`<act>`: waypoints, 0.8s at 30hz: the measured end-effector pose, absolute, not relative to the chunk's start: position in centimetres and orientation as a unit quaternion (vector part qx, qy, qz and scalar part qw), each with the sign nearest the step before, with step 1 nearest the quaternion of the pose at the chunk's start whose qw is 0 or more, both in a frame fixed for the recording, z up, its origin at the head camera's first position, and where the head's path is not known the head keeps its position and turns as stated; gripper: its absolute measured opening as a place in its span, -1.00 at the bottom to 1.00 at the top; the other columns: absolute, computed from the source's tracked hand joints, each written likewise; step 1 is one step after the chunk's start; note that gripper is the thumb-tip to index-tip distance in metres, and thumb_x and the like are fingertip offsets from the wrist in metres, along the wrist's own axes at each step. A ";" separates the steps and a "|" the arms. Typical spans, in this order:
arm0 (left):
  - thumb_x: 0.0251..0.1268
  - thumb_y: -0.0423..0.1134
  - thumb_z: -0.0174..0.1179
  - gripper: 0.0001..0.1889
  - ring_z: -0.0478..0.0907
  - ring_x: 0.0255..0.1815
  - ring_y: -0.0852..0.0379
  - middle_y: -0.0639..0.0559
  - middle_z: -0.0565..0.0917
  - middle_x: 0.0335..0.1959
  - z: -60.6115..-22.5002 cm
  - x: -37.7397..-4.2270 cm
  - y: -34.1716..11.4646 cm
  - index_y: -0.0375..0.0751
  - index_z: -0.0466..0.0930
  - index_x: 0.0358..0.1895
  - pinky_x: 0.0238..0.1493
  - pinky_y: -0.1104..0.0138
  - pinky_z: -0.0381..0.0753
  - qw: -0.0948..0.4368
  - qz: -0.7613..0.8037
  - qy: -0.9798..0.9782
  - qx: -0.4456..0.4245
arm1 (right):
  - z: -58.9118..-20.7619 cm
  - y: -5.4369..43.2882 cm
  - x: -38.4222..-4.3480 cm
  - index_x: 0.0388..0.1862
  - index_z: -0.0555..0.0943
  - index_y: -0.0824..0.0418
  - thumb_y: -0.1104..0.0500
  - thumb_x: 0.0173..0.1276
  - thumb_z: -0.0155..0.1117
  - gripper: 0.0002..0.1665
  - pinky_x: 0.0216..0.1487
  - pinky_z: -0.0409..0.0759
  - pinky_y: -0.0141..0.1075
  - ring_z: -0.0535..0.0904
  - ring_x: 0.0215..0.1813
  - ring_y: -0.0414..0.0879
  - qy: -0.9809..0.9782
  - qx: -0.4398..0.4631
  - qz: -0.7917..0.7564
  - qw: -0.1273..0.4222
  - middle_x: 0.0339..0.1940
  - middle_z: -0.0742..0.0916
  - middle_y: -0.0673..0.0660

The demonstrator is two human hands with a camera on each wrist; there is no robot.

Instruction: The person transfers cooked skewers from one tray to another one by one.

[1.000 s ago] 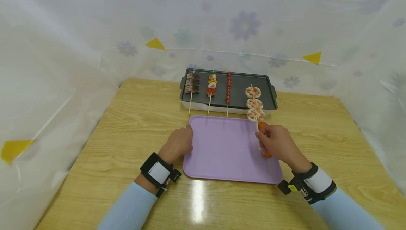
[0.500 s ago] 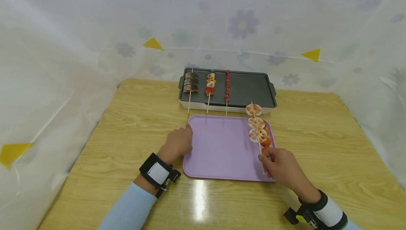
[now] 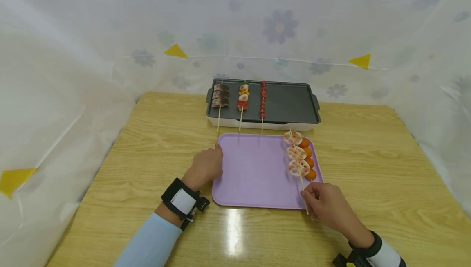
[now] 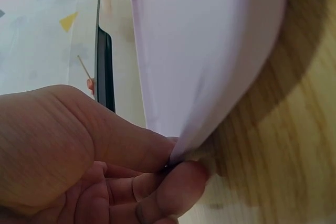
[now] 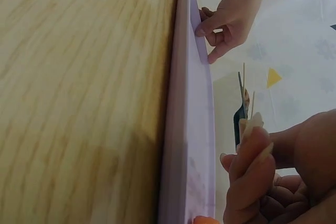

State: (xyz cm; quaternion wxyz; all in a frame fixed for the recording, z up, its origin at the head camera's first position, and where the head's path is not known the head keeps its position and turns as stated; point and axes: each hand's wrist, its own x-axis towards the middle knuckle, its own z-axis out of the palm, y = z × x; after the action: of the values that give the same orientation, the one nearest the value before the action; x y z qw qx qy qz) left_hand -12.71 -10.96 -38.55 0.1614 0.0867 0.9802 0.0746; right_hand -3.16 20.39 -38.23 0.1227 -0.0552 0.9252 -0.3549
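Note:
My right hand (image 3: 329, 205) pinches the bare stick of a lotus root skewer (image 3: 296, 153) between thumb and fingers. Its three pale slices are over the right part of a purple tray (image 3: 254, 169); whether they touch it I cannot tell. Just right of them lies a skewer of orange balls (image 3: 310, 174) on the tray. At the tray's left side, my left hand (image 3: 207, 164) grips the rim. Thumb and finger (image 4: 181, 184) close on that rim in the left wrist view. The right wrist view shows my right fingers (image 5: 252, 169) curled, the slices mostly hidden.
Behind the tray stands a dark grill plate (image 3: 288, 101) on a white base. Across its left half lie a grey-brown sliced skewer (image 3: 220, 96), a mixed skewer (image 3: 243, 96) and a thin red skewer (image 3: 263, 101), sticks over the front edge. Plastic sheeting (image 3: 228, 21) surrounds the wooden table (image 3: 154, 136).
My right hand has brought the lotus root skewer from the grill's front right edge back towards me over the tray. The left hand keeps its grip on the rim.

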 end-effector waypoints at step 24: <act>0.22 -0.32 0.21 -0.31 0.56 -0.43 -0.03 -0.26 0.67 -0.24 -38.4 -12.7 -11.2 -0.51 0.24 0.40 -0.53 0.17 0.54 0.158 0.077 0.981 0.087 | -39.6 18.9 -4.1 -0.64 0.56 0.17 0.23 0.41 0.18 -0.65 -0.71 0.35 -0.37 0.48 -0.72 -0.15 0.926 -0.039 -0.338 0.161 -0.79 0.54 -0.04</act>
State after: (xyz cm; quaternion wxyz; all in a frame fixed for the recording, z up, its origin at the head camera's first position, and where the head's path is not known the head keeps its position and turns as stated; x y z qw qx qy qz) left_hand -12.67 -11.20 -38.40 0.1583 0.0869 0.9805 0.0770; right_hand -4.09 18.94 -39.63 0.1610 -0.0389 0.9265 -0.3380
